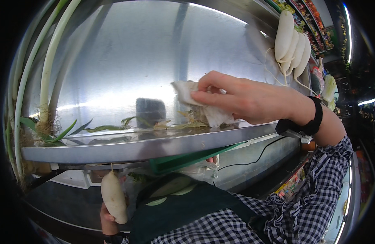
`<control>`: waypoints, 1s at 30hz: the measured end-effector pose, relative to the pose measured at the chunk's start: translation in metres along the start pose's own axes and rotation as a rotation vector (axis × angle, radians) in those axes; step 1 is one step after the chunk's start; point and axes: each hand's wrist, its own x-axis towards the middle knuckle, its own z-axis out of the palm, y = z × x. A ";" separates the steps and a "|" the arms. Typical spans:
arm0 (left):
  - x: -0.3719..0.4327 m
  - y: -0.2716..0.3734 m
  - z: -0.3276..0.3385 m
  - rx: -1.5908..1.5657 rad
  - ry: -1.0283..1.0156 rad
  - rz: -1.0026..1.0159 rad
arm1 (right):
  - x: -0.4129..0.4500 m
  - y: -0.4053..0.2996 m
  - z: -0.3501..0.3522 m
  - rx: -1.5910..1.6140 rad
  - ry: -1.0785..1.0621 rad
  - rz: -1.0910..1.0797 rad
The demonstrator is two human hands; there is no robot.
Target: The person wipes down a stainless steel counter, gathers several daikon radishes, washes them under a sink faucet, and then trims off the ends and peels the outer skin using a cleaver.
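My right hand (248, 97), with a black band at the wrist, pinches a crumpled white cloth or paper wipe (216, 113) over the front edge of a stainless steel shelf (123, 58). Wilted leaf scraps (190, 123) lie along that edge, some against the wipe. Lower left, below the shelf's rim, my left hand (108, 215) grips a white daikon radish (114, 195) near one end; its thin root tip points up toward the rim. Most of the left hand is hidden by the radish or lies low in the view.
Long green onions or leeks (48, 67) with roots stand at the left. Several daikons (285, 36) are piled at the shelf's right end, near a napa cabbage (329, 88). A green tray (187, 158) and clear plastic bag (205, 170) are under the rim (144, 146). Packaged goods fill racks beyond.
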 end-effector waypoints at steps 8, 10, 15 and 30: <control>-0.006 -0.009 -0.013 0.055 -0.101 0.081 | 0.047 -0.011 -0.002 0.093 -0.126 -0.227; -0.008 -0.009 -0.003 0.042 -0.049 0.054 | 0.048 -0.010 -0.001 0.114 -0.101 -0.252; -0.018 0.000 0.031 0.046 0.162 -0.017 | 0.060 -0.010 -0.011 0.165 -0.078 -0.253; -0.028 -0.015 0.026 0.020 -0.090 0.050 | 0.067 -0.023 -0.019 0.082 -0.075 -0.328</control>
